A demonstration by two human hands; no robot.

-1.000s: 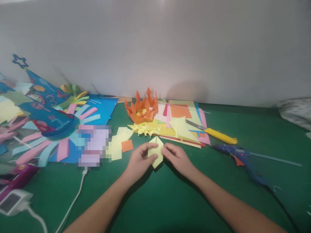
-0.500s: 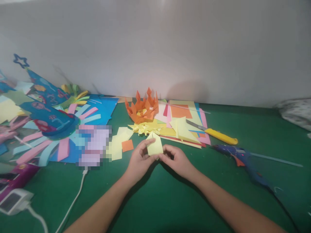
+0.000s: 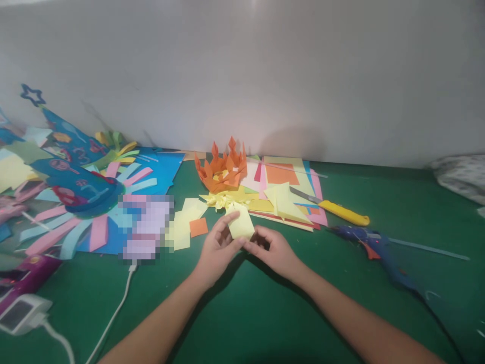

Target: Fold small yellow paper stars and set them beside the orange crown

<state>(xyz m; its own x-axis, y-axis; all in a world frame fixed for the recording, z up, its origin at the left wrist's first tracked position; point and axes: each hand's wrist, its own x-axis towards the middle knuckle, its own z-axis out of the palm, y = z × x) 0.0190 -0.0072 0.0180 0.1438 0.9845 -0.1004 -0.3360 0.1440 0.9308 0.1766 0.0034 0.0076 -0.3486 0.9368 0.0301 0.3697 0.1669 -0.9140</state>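
A small pale yellow piece of folded paper [image 3: 241, 224] is held above the green table, in front of a yellow paper pile. My left hand [image 3: 220, 247] grips it from the left, with the index finger across its face and the thumb at its lower edge. At its lower right corner, my right hand [image 3: 273, 248] pinches the paper between thumb and curled fingers. An orange folded-paper crown [image 3: 222, 174] stands behind, and crumpled yellow paper pieces [image 3: 223, 199] lie just beyond my fingers.
Right of my hands lie a yellow utility knife [image 3: 344, 212] and a blue glue gun [image 3: 382, 250] with a trailing cord. Stacked coloured paper [image 3: 282, 174] sits at the back. To the left are blue party hats [image 3: 71, 179], loose yellow sheets [image 3: 180, 230] and a white cable [image 3: 115, 313].
The folded paper has tilted slightly, its top shifting a little to the left and its pointed outline now looking squarer. Both hands stay almost in place on it.
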